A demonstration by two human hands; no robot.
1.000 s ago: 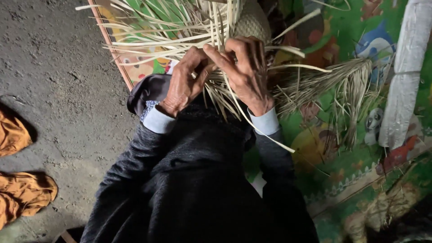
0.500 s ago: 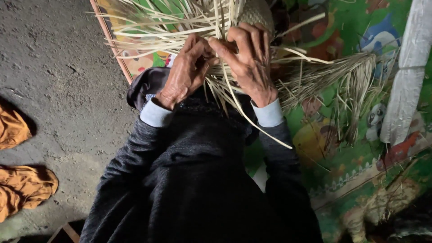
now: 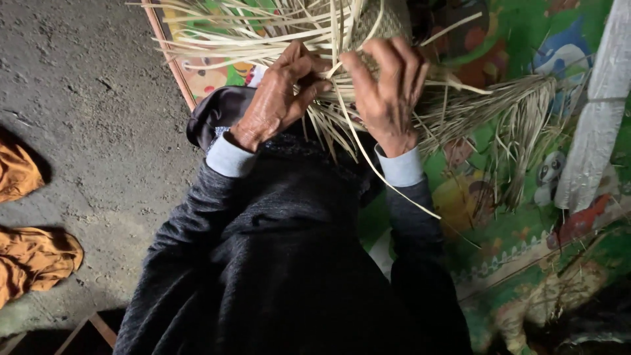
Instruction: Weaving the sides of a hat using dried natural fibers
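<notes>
Floor (image 3: 85,98): bare grey concrete, rough and cracked. On it, at the left edge, two orange cloth bundles (image 3: 33,260), one above the other. To the right, a colourful play mat (image 3: 519,46), mostly green with cartoon pictures and a pinkish border. On the mat: a loose sheaf of pale dried straw strips (image 3: 519,112), and a long white bundle (image 3: 601,112) along the right edge.

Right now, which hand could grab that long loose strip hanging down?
Probably the right hand: the long strip hangs just below its wrist, while the left hand pinches other strips farther off.
</notes>
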